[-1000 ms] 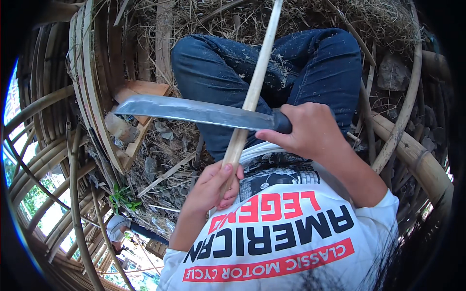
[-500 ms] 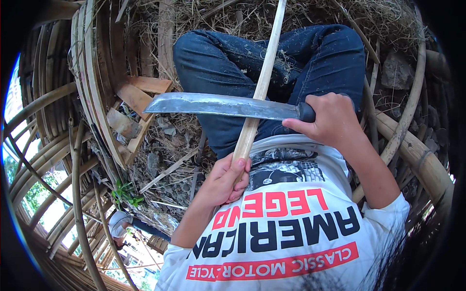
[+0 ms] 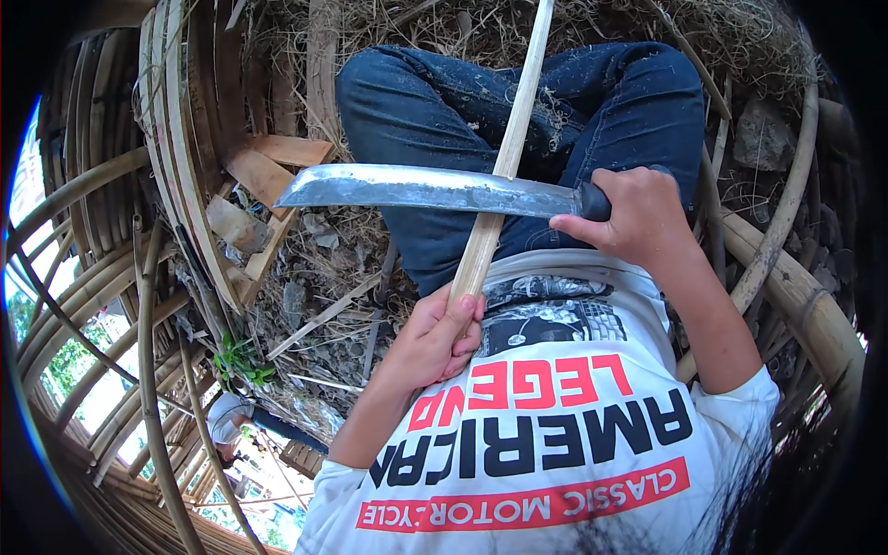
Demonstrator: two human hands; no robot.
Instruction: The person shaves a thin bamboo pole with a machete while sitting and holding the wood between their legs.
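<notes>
My right hand is closed round the dark handle of a machete, its long steel blade pointing left. The blade lies across a pale bamboo strip, over my lap. Close to my shirt, my left hand grips the strip's near end. From there the strip slants up and away between my knees, beyond the top of the view. Small shavings cling to my dark jeans.
Upright bamboo slats stand at the left beside wooden blocks. A thick bamboo pole and a grey stone lie on the right. Dry shavings cover the ground ahead. Another person is beyond the bamboo at lower left.
The machete's blade has tilted, showing a brighter face, and stays across the strip. My hands keep their grips; the whole view has shifted slightly.
</notes>
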